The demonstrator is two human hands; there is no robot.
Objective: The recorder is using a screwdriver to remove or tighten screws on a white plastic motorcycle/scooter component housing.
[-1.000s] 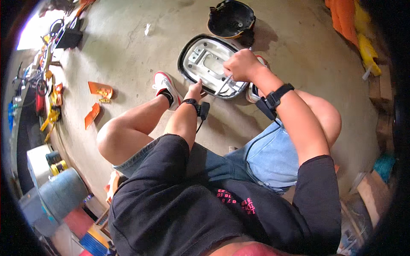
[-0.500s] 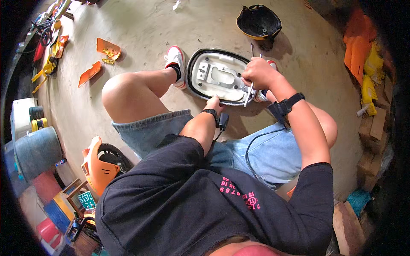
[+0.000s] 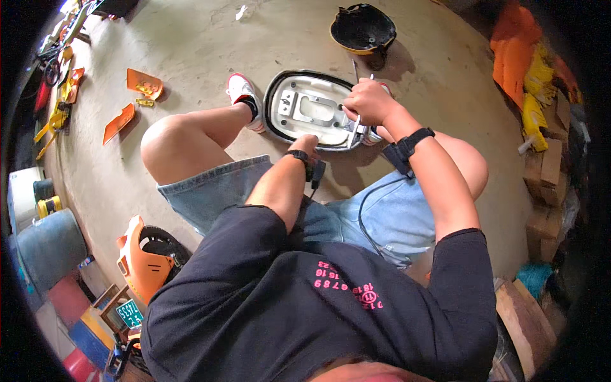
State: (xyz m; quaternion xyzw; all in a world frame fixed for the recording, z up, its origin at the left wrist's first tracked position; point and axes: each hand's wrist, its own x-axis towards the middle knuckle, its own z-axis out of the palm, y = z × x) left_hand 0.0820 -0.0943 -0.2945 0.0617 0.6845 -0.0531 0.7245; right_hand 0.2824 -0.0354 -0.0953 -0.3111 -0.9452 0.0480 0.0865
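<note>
A scooter seat [image 3: 282, 119] lies upside down on the floor between my feet, with its white plastic underside, dark rim and pale metal hinge bracket [image 3: 316, 119] facing up. My left hand [image 3: 307, 144] grips the seat's near edge; its fingers are mostly hidden beyond the wrist. Over the seat's right end, my right hand [image 3: 369, 102] is closed around a silver metal rod [image 3: 354, 136], which looks like the bar of a T-handle wrench. One end of the rod shows past the fist, the other slants down toward the near right rim. Its working tip is hidden.
A black bowl-shaped shell [image 3: 363, 28] lies beyond the seat, with a thin rod [image 3: 355, 66] near it. Orange plastic pieces [image 3: 145, 83] are at left. An orange fairing [image 3: 143, 261] stands by my left side. Orange and yellow panels [image 3: 514, 57] and cardboard [image 3: 547, 165] line the right.
The whole view has shifted, so the seat and floor things appear farther left and slightly higher. My left thumb no longer shows on the near rim. The right hand still grips the rod.
</note>
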